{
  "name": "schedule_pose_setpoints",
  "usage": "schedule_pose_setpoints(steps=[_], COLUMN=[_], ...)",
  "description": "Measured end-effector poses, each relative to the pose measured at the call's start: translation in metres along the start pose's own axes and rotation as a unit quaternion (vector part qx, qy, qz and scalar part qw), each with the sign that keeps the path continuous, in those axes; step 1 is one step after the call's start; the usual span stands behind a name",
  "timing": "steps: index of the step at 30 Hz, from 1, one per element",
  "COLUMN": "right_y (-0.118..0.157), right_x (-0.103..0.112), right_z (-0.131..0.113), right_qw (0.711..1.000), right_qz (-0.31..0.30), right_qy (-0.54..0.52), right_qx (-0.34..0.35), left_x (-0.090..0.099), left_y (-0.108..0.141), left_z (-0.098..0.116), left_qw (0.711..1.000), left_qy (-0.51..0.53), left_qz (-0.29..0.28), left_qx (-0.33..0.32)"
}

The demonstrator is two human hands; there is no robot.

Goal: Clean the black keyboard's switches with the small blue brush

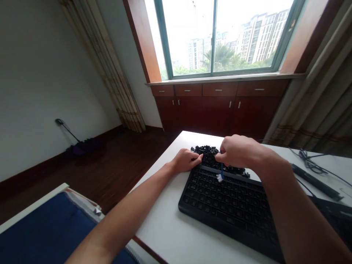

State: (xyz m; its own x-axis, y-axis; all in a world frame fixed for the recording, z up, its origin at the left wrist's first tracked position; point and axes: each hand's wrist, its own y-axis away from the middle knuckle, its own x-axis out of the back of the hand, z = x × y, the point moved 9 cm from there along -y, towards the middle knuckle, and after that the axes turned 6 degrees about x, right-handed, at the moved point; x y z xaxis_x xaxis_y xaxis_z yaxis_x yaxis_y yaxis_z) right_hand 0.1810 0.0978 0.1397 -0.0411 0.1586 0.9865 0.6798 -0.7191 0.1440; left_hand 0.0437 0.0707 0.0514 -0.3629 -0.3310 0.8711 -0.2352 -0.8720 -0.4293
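Note:
A black keyboard [225, 209] lies on the white table [162, 220], and a heap of loose black keycaps [206, 154] sits along its far edge. My right hand [236, 151] is shut on a small brush [220, 175] with a blue handle and white bristles, whose tip points down at the keyboard's top edge. My left hand [185, 160] rests at the left end of the heap, its fingertips on the keycaps and close to my right hand. Whether those fingers pinch a keycap is hidden.
A black bar [316, 181] and a tangled black cable [310, 163] lie on the table to the right. Another dark keyboard [332, 216] sits at the right edge. A blue cushion [46, 231] is at lower left, and a mop [82, 146] lies on the wooden floor.

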Motion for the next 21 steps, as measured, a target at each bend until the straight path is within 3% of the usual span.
schedule_pose_setpoints(steps=[5, 10, 21], right_y=[0.007, 0.002, -0.009], right_x=[0.013, 0.006, -0.011], right_z=[0.0, -0.006, -0.036], right_qw=[0.999, 1.0, 0.982], right_qz=[0.037, 0.018, 0.0], right_qy=[0.005, -0.021, -0.136], right_qx=[-0.014, -0.014, 0.129], left_x=[0.0, 0.001, -0.004], left_y=[-0.001, 0.0, 0.0], left_z=[0.001, 0.001, -0.004], left_qw=[1.0, 1.0, 1.0], left_qy=[0.002, 0.003, 0.008], left_qz=[0.002, 0.005, -0.001], left_qx=[0.0, -0.003, -0.009])
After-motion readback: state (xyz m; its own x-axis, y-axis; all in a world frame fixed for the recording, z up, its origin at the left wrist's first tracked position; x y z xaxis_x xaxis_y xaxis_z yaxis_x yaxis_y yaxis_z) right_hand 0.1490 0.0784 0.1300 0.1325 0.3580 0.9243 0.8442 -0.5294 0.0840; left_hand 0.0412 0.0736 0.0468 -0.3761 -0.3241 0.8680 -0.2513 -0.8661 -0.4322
